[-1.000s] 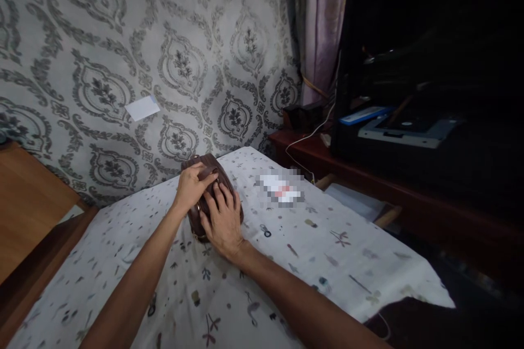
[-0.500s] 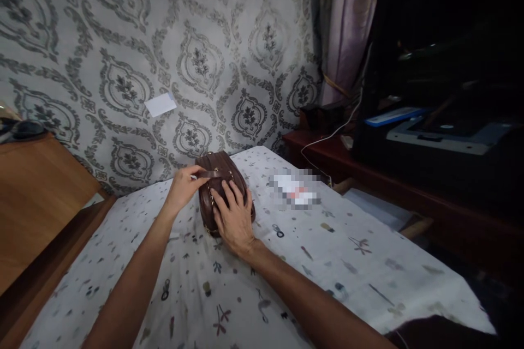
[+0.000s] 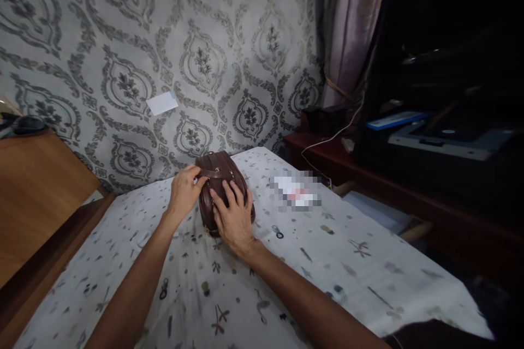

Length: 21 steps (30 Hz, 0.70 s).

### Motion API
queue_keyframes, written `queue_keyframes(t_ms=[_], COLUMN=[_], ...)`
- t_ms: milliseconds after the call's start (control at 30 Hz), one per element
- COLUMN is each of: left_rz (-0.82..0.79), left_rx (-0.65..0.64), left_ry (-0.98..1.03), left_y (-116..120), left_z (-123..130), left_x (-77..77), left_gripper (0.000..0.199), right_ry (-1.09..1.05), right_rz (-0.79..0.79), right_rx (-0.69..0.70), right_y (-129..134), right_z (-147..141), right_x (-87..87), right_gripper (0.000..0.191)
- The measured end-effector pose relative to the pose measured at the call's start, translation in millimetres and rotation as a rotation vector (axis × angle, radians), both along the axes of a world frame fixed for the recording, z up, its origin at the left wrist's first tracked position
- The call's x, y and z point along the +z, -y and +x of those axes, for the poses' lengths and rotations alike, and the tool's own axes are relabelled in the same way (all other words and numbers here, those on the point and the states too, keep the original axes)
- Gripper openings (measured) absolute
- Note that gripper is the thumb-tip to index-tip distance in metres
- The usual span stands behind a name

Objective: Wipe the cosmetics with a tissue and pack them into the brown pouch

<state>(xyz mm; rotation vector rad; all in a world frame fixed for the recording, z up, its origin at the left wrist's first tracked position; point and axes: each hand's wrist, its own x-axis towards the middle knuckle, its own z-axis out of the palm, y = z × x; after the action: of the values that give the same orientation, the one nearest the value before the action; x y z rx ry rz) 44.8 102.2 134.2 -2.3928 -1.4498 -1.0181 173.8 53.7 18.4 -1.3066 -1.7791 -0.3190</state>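
Note:
A brown leather bag [image 3: 220,202] with gold-coloured metal fittings lies on the white patterned cloth [image 3: 196,305]. Thumb and fingers of my left hand [image 3: 185,190] pinch a short brown strap [image 3: 215,174] at the bag's left side, by the upper end. My right hand [image 3: 236,221] rests on the bag's near face with its fingers spread, holding nothing between them. Part of the bag is hidden under that hand.
To the right of the bag lies a pixelated white-and-red item [image 3: 297,191]. A wooden panel [image 3: 45,191] stands at the left. On the right, a dark red cabinet [image 3: 319,155] carries a white cable [image 3: 331,135]. Behind the cloth rises a patterned wall [image 3: 164,38].
My left hand has shifted very slightly at the strap. The right hand stays on the bag, and the view has moved a little.

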Motion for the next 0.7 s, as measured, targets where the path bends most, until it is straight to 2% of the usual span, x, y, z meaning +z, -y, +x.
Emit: queue_keyframes(t_ms=[700], left_rz=[0.049], left_rx=[-0.105], left_ry=[-0.067], left_y=[23], left_z=[2], left_x=[-9.1], left_gripper=[0.021], right_ry=[-0.036], right_rz=[-0.001], right_rx=[0.023], right_y=[1], right_z=[1], right_x=[2.2], right_gripper=[0.041])
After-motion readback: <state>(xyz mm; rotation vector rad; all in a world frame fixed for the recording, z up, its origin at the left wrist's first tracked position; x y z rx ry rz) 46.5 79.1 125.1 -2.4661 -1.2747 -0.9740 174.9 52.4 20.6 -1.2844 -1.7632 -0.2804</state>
